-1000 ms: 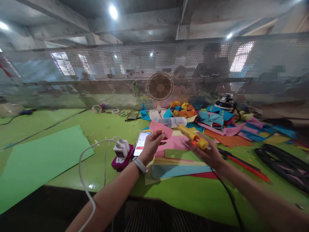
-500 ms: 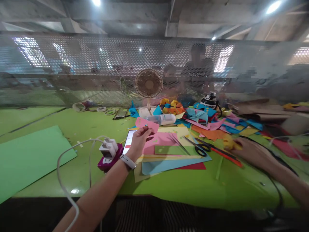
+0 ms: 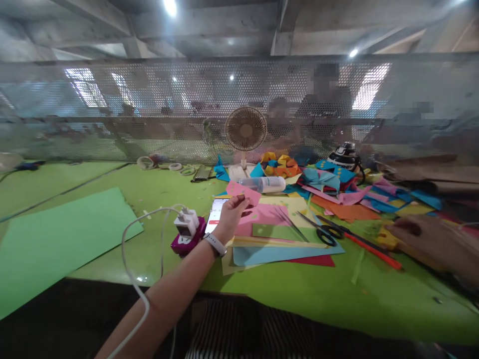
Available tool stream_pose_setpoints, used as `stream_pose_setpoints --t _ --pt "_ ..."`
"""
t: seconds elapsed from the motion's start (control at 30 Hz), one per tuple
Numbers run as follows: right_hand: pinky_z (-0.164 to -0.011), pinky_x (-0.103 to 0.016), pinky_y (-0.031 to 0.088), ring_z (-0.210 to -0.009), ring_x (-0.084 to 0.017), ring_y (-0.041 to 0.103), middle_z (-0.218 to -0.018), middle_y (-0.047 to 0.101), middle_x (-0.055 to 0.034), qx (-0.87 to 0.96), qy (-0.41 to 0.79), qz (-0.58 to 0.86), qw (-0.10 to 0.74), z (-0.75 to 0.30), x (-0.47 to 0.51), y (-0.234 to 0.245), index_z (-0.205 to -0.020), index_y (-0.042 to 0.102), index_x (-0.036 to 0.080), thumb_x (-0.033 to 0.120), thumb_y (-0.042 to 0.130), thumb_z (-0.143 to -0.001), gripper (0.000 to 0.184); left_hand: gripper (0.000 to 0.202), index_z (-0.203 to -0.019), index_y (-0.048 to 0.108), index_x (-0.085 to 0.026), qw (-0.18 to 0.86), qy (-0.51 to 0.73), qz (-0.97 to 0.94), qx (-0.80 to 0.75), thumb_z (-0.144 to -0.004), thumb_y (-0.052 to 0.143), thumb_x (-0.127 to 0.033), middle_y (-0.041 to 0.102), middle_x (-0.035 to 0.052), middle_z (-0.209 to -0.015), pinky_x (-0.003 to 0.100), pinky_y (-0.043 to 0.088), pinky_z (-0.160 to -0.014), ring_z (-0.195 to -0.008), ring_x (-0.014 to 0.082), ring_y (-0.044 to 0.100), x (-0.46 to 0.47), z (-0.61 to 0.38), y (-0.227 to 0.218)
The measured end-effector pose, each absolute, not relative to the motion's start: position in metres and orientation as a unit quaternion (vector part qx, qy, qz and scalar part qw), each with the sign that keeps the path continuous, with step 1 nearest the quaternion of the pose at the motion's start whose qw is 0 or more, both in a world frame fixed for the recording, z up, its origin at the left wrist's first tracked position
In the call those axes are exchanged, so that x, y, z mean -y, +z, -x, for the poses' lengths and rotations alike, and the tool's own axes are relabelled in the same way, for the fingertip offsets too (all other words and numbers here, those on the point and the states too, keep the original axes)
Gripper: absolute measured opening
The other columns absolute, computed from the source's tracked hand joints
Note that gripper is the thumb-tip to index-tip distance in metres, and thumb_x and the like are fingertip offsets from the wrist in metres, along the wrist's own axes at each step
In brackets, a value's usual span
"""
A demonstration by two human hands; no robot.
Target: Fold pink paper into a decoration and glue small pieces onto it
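My left hand (image 3: pixel 229 215) is raised over the green table (image 3: pixel 307 294) and pinches a small pink paper piece (image 3: pixel 244 191) at its lower edge. A white band sits on that wrist. Just beneath the hand lies a lit phone (image 3: pixel 215 213). My right hand (image 3: pixel 434 242) is far right, low over the table and blurred by motion. It lies over a yellow glue gun (image 3: pixel 386 236), whose tip sticks out to its left. Its fingers are too smeared to read.
Stacked coloured paper sheets (image 3: pixel 277 247), black scissors (image 3: pixel 325 230) and a red-handled tool (image 3: pixel 372 250) lie between my hands. A purple power strip (image 3: pixel 186 238) with white chargers and cable is left. A large green sheet (image 3: pixel 56 239), small fan (image 3: pixel 246 130), bottle (image 3: pixel 264 184) and mesh partition (image 3: pixel 149 109) with people behind.
My right hand carried the yellow glue gun from the middle out to the right and down toward the table. My left hand kept the pink paper piece over the phone.
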State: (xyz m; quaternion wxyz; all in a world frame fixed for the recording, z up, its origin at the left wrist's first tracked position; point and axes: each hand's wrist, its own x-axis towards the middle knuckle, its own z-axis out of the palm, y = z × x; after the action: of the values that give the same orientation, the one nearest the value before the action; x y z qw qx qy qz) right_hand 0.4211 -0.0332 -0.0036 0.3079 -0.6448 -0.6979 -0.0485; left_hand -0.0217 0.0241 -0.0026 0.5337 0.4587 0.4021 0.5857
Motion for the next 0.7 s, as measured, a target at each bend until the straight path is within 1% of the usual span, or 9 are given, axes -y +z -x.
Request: stream_pose_setpoints --t 0.03,0.07,0.13,0.2,0.27,0.37,0.43,0.53,0.7 --pt "-0.047 -0.034 0.035 -0.055 -0.022 0.057 -0.071 0.066 -0.0117 0.698 -0.055 0.665 0.26 -0.399 0.032 0.005 -0.065 0.064 0.028 0.055 0.06 -0.069 0.027 0.024 -0.082 0.063 -0.017 0.534 0.585 -0.458 -0.402 -0.067 0.07 -0.034 0.066 0.0036 -0.082 0.03 0.049 -0.073 -0.078 0.0161 0.064 -0.024 0.022 -0.003" --pt "-0.048 -0.032 0.035 -0.056 -0.021 0.057 -0.072 0.066 -0.0095 0.701 -0.057 0.67 0.239 -0.373 0.03 0.012 -0.065 0.061 0.027 0.055 0.052 -0.075 0.031 0.024 -0.082 0.063 -0.017 0.535 0.585 -0.458 -0.402 -0.067 0.07 -0.034 0.066 0.0037 -0.082 0.03 0.049 -0.073 -0.079 0.0163 0.064 -0.024 0.021 -0.003" --pt "-0.049 -0.029 0.035 -0.057 -0.018 0.056 -0.069 0.065 -0.0056 0.744 -0.009 0.643 0.183 -0.32 0.024 0.02 -0.066 0.059 0.024 0.056 0.044 -0.08 0.038 0.024 -0.082 0.063 -0.017 0.534 0.587 -0.457 -0.403 -0.066 0.07 -0.034 0.066 0.0036 -0.082 0.03 0.049 -0.073 -0.079 0.0163 0.064 -0.024 0.022 -0.002" --pt "-0.051 -0.026 0.034 -0.058 -0.016 0.055 -0.069 0.063 -0.0037 0.789 0.033 0.596 0.142 -0.272 0.013 0.02 -0.068 0.058 0.021 0.056 0.041 -0.082 0.041 0.024 -0.081 0.063 -0.017 0.532 0.59 -0.455 -0.403 -0.066 0.07 -0.034 0.066 0.0029 -0.082 0.03 0.049 -0.073 -0.078 0.0158 0.064 -0.024 0.022 -0.001" --pt "-0.052 -0.025 0.032 -0.061 -0.016 0.055 -0.071 0.063 -0.0046 0.809 0.037 0.575 0.117 -0.239 -0.001 0.014 -0.065 0.056 0.019 0.058 0.041 -0.081 0.044 0.022 -0.08 0.063 -0.017 0.531 0.592 -0.453 -0.404 -0.067 0.07 -0.033 0.066 0.0023 -0.081 0.029 0.049 -0.073 -0.078 0.0151 0.063 -0.023 0.022 0.0" --pt "-0.051 -0.025 0.027 -0.064 -0.017 0.055 -0.07 0.063 -0.0038 0.815 0.035 0.575 0.062 -0.219 -0.021 0.0 -0.068 0.055 0.02 0.057 0.046 -0.079 0.04 0.022 -0.08 0.063 -0.016 0.535 0.588 -0.452 -0.404 -0.066 0.07 -0.032 0.065 0.0027 -0.081 0.029 0.049 -0.072 -0.077 0.015 0.063 -0.022 0.022 0.002" --pt "-0.052 -0.024 0.027 -0.067 -0.017 0.056 -0.074 0.064 -0.0036 0.818 0.041 0.572 0.05 -0.219 -0.031 -0.009 -0.072 0.055 0.02 0.051 0.048 -0.08 0.032 0.022 -0.079 0.063 -0.016 0.538 0.586 -0.451 -0.405 -0.066 0.07 -0.032 0.066 0.0032 -0.08 0.029 0.049 -0.071 -0.076 0.0153 0.063 -0.021 0.021 0.004" --pt "-0.053 -0.023 0.029 -0.07 -0.017 0.057 -0.079 0.065 -0.0035 0.809 0.074 0.579 0.065 -0.223 -0.037 -0.016 -0.085 0.056 0.02 0.042 0.051 -0.079 0.024 0.021 -0.08 0.064 -0.016 0.542 0.583 -0.448 -0.407 -0.066 0.07 -0.031 0.066 0.0037 -0.08 0.029 0.049 -0.07 -0.076 0.0155 0.063 -0.02 0.02 0.005" --pt "-0.052 -0.023 0.03 -0.06 -0.015 0.055 -0.069 0.063 -0.0003 0.828 0.132 0.535 0.107 -0.224 -0.036 -0.011 -0.114 0.054 0.02 0.03 0.049 -0.078 0.038 0.021 -0.079 0.063 -0.015 0.545 0.578 -0.447 -0.411 -0.066 0.07 -0.029 0.066 0.0042 -0.08 0.028 0.049 -0.068 -0.074 0.0151 0.063 -0.019 0.019 0.004"
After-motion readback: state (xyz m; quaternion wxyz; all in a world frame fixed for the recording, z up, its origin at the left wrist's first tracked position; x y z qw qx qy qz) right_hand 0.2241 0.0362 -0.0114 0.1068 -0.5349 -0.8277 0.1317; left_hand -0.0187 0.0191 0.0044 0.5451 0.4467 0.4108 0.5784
